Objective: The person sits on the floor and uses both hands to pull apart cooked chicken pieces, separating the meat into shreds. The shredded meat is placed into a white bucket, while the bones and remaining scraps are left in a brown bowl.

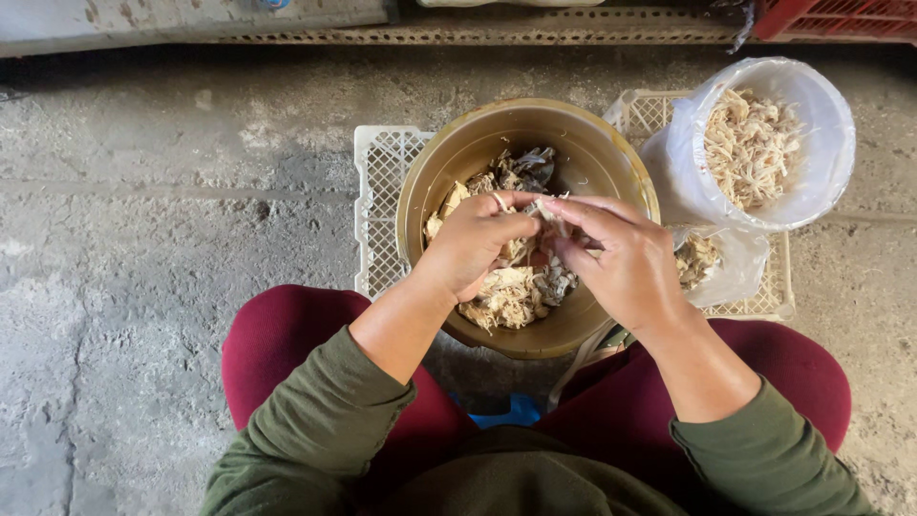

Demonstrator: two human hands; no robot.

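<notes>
Concrete floor (162, 220) fills the frame. A white crate (377, 191) lies at centre, bearing a brass bowl (430, 172) of shredded meat (511, 291). Upper right, a bag-lined bucket (831, 143) holds finer shreds (750, 143); a smaller bag (735, 272) lies just below it. Over the bowl at frame centre, the left hand (473, 244) and right hand (626, 263) meet, fingers of both pinched closed on one meat piece (546, 218) between them.

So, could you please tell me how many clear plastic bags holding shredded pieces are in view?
2: a large open bag at upper right of the bowl, and a smaller bag just below it on the white crate.
</notes>
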